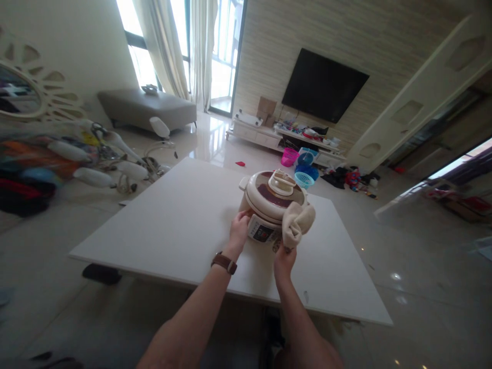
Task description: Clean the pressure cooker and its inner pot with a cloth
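A cream electric cooker (255,207) with a dark reddish-brown lid (265,192) stands on the white table, its front control panel (263,231) facing me. The lid is on, with a pale knob on top. My left hand (239,233), a brown-strapped watch on its wrist, is closed against the cooker's front left side, fingers curled at the body below the rim. In my closed right hand (285,262) is a bunched beige cloth (298,223), rising beside the cooker's front right. A dark patterned bit shows by those fingers; I cannot make it out.
The white table (172,220) spreads around the cooker, with a small object (306,296) near its front edge. Beyond stand colored baskets (289,157), a cluttered TV cabinet (257,134) and a grey bench (154,107). White-padded equipment (94,177) is at left.
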Available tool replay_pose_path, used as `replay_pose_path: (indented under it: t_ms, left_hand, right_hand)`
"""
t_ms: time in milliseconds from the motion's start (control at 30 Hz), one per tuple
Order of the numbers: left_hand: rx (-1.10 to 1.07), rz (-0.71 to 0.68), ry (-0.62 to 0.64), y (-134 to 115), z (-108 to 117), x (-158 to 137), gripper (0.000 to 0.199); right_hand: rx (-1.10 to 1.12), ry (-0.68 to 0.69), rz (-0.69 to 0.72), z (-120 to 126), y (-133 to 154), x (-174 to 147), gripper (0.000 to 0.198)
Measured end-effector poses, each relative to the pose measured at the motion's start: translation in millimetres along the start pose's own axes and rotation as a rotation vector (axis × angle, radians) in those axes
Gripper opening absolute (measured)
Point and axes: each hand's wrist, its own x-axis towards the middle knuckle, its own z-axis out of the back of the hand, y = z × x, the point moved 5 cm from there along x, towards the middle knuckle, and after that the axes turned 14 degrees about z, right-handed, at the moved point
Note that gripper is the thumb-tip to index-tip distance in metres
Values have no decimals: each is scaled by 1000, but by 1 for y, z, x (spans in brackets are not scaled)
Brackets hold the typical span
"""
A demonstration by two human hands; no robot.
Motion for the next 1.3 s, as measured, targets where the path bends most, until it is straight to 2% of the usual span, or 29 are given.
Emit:
replay_pose_path:
  t_ms: [67, 100, 233, 300, 367, 467, 567, 633, 800, 867, 933, 1067, 1133, 1233, 1300]
  left_hand:
    - [19, -32, 13, 2, -2, 1, 44]
    - [29, -41, 9, 3, -1, 2, 46]
    - [56, -13, -21, 5, 4, 6, 52]
    - [65, 2, -26, 5, 6, 9, 54]
    - [75, 2, -40, 4, 7, 12, 55]
    - [78, -13, -70, 4, 4, 15, 55]
    - [61, -57, -99, 5, -1, 15, 53]
    - [54, -93, -99, 6, -5, 14, 52]
    - [64, -160, -117, 10, -9, 13, 52]
    - [81, -181, -129, 11, -9, 13, 52]
    - [94, -197, -135, 11, -9, 13, 50]
    - [102, -222, -180, 10, -6, 17, 44]
    - [111, -240, -208, 9, -3, 21, 44]
    - [144, -275, -223, 8, 1, 26, 45]
    - [161, -294, -218, 7, 3, 28, 43]
  right_hand:
    - [1, -90, -173, 1, -20, 2, 59]
    - [0, -133, -215, 3, -28, 10, 56]
    - [16, -189, -193, 7, -46, 64, 41]
    - [5, -175, -234, 5, -49, 73, 34]
    - [23, -172, -257, 0, -44, 58, 31]
    - [54, -205, -362, -12, -28, 8, 36]
    - [97, -166, -372, -26, -10, -26, 38]
    - [124, -193, -381, -27, -5, -24, 41]
    - [136, -247, -336, -14, -8, 31, 29]
    - [142, -233, -332, -11, -4, 36, 26]
    - [178, -204, -374, -13, 3, 20, 29]
    - [293, -135, -502, -22, 18, -38, 36]
    - [373, -143, -561, -27, 18, -56, 39]
    - [468, -228, -643, -30, 5, -56, 40]
    - [498, -307, -716, -32, -9, -47, 34]
